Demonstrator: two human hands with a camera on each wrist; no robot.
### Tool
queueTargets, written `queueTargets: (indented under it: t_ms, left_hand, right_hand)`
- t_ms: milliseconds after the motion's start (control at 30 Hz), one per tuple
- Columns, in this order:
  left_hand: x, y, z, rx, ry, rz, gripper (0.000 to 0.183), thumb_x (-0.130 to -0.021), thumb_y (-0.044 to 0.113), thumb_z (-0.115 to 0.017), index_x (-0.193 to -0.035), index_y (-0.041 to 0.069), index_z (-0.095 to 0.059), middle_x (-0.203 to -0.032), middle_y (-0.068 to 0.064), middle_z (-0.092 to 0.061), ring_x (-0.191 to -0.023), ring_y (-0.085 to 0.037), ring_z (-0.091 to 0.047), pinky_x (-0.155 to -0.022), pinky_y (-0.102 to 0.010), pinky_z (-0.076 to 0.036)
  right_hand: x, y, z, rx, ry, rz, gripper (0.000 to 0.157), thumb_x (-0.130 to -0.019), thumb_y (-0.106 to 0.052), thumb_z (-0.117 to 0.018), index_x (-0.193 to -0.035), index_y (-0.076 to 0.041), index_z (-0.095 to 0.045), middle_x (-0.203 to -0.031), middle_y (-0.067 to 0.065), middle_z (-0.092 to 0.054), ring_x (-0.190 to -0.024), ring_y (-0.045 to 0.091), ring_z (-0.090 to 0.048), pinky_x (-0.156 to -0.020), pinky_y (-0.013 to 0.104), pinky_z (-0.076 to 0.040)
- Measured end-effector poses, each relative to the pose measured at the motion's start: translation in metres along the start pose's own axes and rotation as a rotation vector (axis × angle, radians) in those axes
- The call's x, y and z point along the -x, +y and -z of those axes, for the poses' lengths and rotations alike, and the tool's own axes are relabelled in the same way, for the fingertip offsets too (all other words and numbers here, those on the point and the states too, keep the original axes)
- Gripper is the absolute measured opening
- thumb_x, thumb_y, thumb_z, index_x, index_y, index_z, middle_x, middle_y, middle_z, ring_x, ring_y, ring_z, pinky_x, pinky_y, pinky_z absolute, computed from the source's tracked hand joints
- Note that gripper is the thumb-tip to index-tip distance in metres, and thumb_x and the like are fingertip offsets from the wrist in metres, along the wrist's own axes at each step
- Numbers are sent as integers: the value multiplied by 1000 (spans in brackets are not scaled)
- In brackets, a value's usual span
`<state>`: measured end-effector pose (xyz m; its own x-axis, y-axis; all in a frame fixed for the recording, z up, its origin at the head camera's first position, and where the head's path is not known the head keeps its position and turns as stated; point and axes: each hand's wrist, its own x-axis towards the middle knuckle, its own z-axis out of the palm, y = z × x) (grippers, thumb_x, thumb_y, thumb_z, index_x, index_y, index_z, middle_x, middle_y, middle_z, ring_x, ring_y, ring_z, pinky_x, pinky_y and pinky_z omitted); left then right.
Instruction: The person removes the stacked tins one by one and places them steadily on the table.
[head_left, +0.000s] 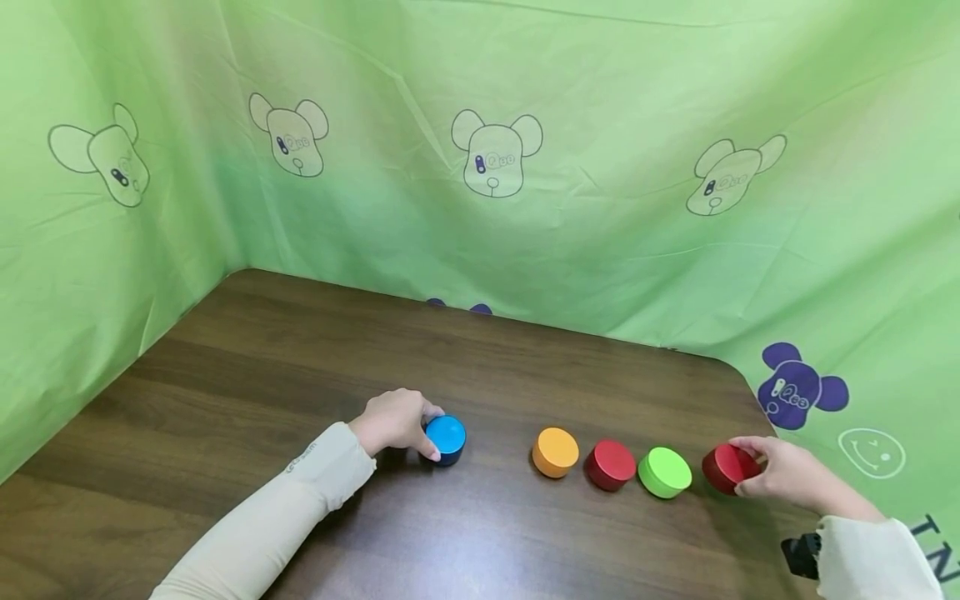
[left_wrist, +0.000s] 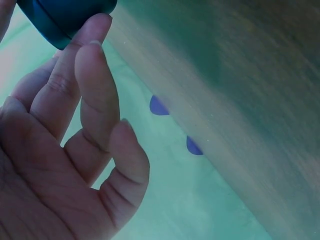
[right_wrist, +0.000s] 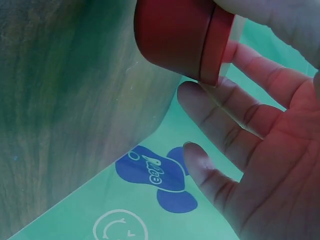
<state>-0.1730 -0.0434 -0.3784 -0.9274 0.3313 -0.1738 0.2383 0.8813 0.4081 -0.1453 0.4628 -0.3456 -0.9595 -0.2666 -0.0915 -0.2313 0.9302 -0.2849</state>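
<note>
We see a person's left hand (head_left: pixel 393 421) curled around a blue puck (head_left: pixel 446 439) on the wooden table (head_left: pixel 247 367), fingertips (left_wrist: pixel 95 30) on its side. The right hand (head_left: pixel 780 473) pinches a tilted red puck (head_left: pixel 726 467). Taking the green puck (head_left: pixel 664 472) as our landmark: that red puck sits just right of it, a second red puck (head_left: pixel 611 464) just left, an orange puck (head_left: pixel 556 452) beyond, and the blue one farthest left. Green cloth (head_left: pixel 600 208) rings the table.

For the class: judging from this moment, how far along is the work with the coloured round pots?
Orange pot, a red pot and green pot already sit in a row. In hand: left hand grips the blue pot; right hand holds a tilted second red pot. Probably left: those two.
</note>
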Motion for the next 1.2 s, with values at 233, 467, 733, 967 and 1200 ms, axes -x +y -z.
queueTargets:
  t_ms: [233, 467, 733, 967, 1200]
  left_hand:
    - [0, 0, 1, 0, -1, -1, 59, -64, 37, -88, -119, 25, -70, -116, -1, -67, -101, -24, -61, -63, -36, -46]
    - [0, -1, 2, -1, 10, -5, 58, -64, 36, -88, -118, 25, -71, -114, 0, -68, -99, -23, -62, -63, -36, -46]
    - [-1, -1, 2, -4, 6, -5, 59, -64, 37, -88, -118, 25, -70, -114, -1, -68, -98, -23, -62, -62, -36, -46]
    - [0, 0, 2, -2, 3, -5, 58, -63, 36, -89, -117, 25, -71, -113, -1, -69, -98, -23, -62, -62, -36, -46]
    - [0, -1, 2, 3, 2, -8, 57, -63, 36, -89, -117, 25, -71, -112, 0, -69, -98, -22, -62, -62, -36, -46]
  right_hand:
    - [2, 4, -8, -49, -31, 3, 61, -64, -7, -79, -113, 18, -54, -84, 4, -62, -71, 4, -53, -63, 27, -44]
    - [1, 7, -14, -89, -66, -12, 59, -65, -6, -77, -113, 19, -53, -86, 5, -61, -72, 6, -53, -61, 26, -44]
    - [-1, 6, -16, -100, -97, -15, 61, -64, -5, -77, -112, 21, -53, -86, 6, -62, -73, 7, -52, -62, 25, -44]
    - [-1, 7, -19, -112, -103, -25, 60, -65, -6, -77, -114, 19, -53, -87, 5, -62, -74, 8, -52, -63, 25, -43]
    - [0, 7, -22, -109, -77, 4, 58, -63, -5, -78, -110, 19, -55, -84, 5, -60, -71, 3, -50, -62, 25, -43]
